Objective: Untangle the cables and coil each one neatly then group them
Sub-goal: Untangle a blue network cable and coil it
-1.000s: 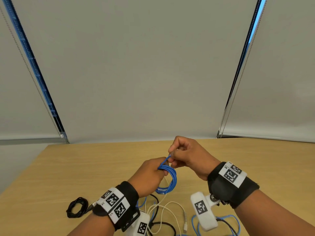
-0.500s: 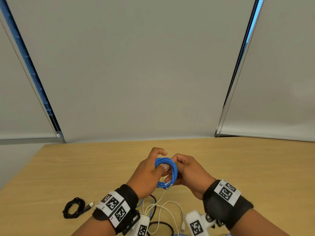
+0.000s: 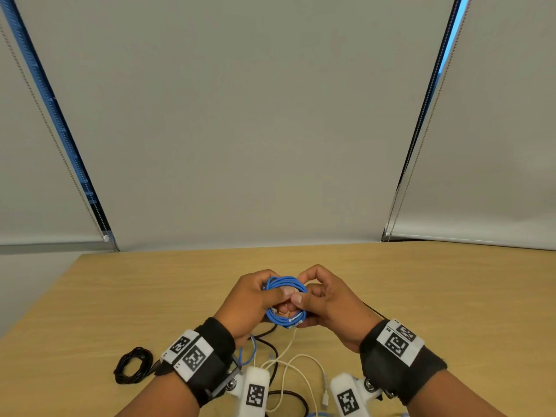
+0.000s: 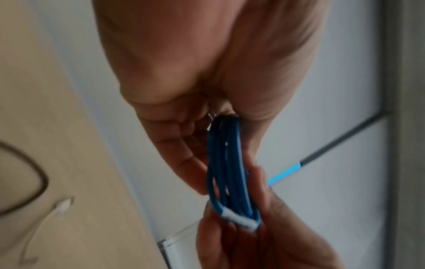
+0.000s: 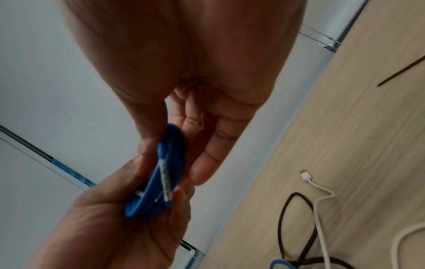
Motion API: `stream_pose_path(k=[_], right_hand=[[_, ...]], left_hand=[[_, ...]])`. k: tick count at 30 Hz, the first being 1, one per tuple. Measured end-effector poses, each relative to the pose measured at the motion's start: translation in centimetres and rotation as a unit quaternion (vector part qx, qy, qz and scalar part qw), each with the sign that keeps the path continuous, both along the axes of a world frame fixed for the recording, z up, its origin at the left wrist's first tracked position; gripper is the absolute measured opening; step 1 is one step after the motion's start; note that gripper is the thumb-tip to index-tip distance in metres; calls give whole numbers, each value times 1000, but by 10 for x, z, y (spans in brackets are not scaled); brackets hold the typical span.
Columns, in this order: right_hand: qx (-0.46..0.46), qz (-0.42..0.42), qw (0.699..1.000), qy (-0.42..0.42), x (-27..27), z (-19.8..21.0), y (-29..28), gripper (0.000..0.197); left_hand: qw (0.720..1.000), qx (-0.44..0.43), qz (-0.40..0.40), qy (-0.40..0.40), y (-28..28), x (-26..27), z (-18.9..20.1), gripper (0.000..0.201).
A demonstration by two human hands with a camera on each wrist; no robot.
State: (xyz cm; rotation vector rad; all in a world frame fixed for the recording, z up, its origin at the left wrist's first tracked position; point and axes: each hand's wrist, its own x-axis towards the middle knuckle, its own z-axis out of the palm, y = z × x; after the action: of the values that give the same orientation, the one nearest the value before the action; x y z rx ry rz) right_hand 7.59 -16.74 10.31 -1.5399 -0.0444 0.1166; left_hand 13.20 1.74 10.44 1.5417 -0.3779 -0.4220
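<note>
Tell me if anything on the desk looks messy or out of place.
Yes: white cable and black cable sprawl crossed near the desk's front edge, uncoiled, unlike the coiled black bundle and the blue coil in both hands.

Hidden and cut off

Our left hand [image 3: 252, 299] and right hand [image 3: 328, 302] cover parts of the blue coil [image 3: 285, 302]; we cannot trace the loose white cable [image 3: 301, 361] and black cable [image 3: 288, 395], cut by the head view's lower edge. Both wrist views are blurred.
</note>
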Motion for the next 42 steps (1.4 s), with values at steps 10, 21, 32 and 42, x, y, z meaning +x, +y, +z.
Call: stream_pose_path(k=[10,21,32,42], right_hand=[[-293,-15,935,-202,1,-1,7,41],[-369,-86,895,-235,11,-7,15,19],[18,-40,999,13,14,-24,72,27],[-53,-12,998,36,24,-39,102,21]], left_hand=[[956,-166,19,241,-8,-12,-11,38],[996,-48,30,66,13,-18,-20,41],[985,10,143,-98,46,-22,-44,37],[991,-19,56,119,104,-29,-55,26]])
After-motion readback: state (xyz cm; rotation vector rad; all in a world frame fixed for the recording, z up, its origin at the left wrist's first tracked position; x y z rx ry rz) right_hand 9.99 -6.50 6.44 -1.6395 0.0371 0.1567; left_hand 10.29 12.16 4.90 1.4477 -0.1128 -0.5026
